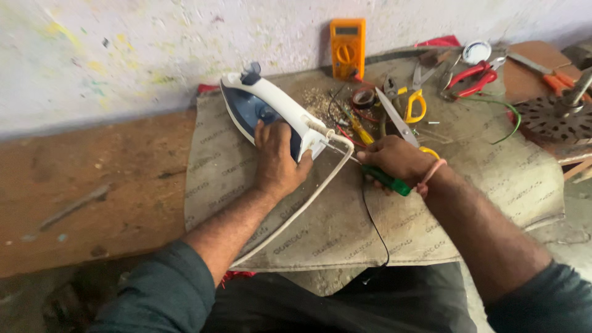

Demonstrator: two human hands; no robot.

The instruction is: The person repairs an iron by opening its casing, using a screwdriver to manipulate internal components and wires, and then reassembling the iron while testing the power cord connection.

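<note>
Left hand (277,157): clenched over the rear of the white and blue clothes iron (262,108), palm on the handle end, fingers (295,140) wrapped down its far side. It pins the iron against the surface.
Right hand (394,159): closed around the green-handled screwdriver (387,180); the handle sticks out below the palm and the thin shaft runs left toward the iron's back end.
Iron: lies on its side on the grey printed mat (481,179), nose pointing away toward the wall, heel directly under the left fingers.
Tip contact: the shaft meets the heel just beside the left fingers, where the white cord (302,206) leaves the body. Whether the tip sits in a screw head is too small to tell.
Doing it well, as I judge: keep the shaft in line with the screw, press inward before turning, and let the left hand take the push so the iron does not slide.
Risk: the tip is close to the left fingers; a slip would run toward them or into the cord sleeve.
Cord: loops from the heel back toward the person's body, passing between the two forearms; best kept slack.
Beyond the right fingers: yellow-handled scissors (410,108), red pliers (472,77), an orange multimeter (347,46) against the wall.
</note>
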